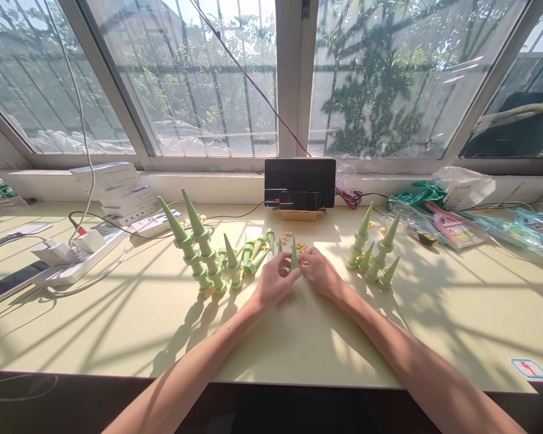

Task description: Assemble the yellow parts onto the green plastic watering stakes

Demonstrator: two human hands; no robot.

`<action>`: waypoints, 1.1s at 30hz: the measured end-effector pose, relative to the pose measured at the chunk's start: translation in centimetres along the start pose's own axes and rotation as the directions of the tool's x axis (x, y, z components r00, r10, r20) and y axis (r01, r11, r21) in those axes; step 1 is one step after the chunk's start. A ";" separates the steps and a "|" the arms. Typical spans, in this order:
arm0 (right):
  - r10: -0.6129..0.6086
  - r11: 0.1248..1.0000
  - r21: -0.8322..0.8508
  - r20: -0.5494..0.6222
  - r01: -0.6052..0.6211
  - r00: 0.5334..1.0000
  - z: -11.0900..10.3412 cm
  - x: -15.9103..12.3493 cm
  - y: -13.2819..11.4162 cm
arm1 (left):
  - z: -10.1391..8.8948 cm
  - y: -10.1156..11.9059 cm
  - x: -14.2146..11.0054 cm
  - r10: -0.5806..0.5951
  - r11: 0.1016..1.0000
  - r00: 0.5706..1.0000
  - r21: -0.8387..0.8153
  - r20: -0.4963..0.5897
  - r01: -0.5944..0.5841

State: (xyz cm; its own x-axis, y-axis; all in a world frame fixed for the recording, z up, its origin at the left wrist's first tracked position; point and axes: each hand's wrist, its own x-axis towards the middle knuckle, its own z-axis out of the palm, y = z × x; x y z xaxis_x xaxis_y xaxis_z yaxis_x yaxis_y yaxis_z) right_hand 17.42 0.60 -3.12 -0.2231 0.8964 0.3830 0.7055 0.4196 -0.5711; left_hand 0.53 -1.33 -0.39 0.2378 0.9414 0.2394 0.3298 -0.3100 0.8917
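Note:
My left hand (277,278) is closed around a light green pointed cone (294,253), which stands upright between thumb and fingers near the middle of the table. Just right of it, my right hand (320,272) has its fingers curled together beside small yellow pieces (301,248); what they pinch, if anything, is hidden. Left of my hands stand two tall green spires (201,232) made of stacked parts and a shorter cone-topped piece (231,262). Loose green cylindrical parts (252,253) lie behind it. A second group of green spires (382,247) stands to the right.
A black tablet (300,181) leans at the back, with a phone on a cardboard stand before it. Power strips (79,259), cables and white boxes (111,187) occupy the left. Plastic bags and a pink packet (457,226) lie at the right, below the windows.

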 end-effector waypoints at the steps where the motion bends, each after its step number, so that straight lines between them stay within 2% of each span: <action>1: 0.002 1.000 -0.003 -0.001 -0.002 1.000 0.0 0.0 -0.1 | 0.0 0.0 0.0 -0.001 1.000 1.000 0.002 -0.002 0.001; 9: 0.014 1.000 0.013 -0.001 -0.014 1.000 -0.6 -0.1 -0.8 | -0.2 -0.2 0.0 0.003 1.000 1.000 0.008 -0.005 -0.003; 16: 0.037 0.993 0.113 -0.177 -0.017 0.983 -1.4 -0.6 -1.1 | -0.1 -0.1 0.0 -0.026 0.999 1.000 -0.040 -0.007 0.025; 19: 0.047 0.985 0.174 -0.210 -0.010 0.976 -1.8 -0.8 -1.3 | -0.1 -0.1 0.0 -0.018 0.999 1.000 -0.045 -0.023 0.017; 22: 0.098 0.971 0.235 -0.212 -0.047 0.972 -2.2 -0.9 -1.7 | -0.2 -0.1 0.0 -0.032 0.997 0.999 -0.070 -0.021 0.030; 28: 0.187 0.902 0.423 -0.190 -0.091 0.964 -2.7 -0.8 -2.6 | 0.0 -0.1 0.1 -0.060 0.974 0.998 -0.218 0.037 0.066; 33: 0.214 0.871 0.481 -0.177 -0.105 0.961 -2.6 -0.9 -2.9 | 0.2 0.0 0.2 -0.061 0.960 0.996 -0.271 0.058 0.074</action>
State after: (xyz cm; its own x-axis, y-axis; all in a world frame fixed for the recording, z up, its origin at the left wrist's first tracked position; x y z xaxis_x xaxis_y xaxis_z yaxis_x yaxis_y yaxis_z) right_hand 17.31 -1.77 0.13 0.0561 0.9256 0.3744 0.3144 0.3396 -0.8865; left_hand 0.76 -1.21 -0.38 0.2696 0.9492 0.1624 0.0869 -0.1919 0.9776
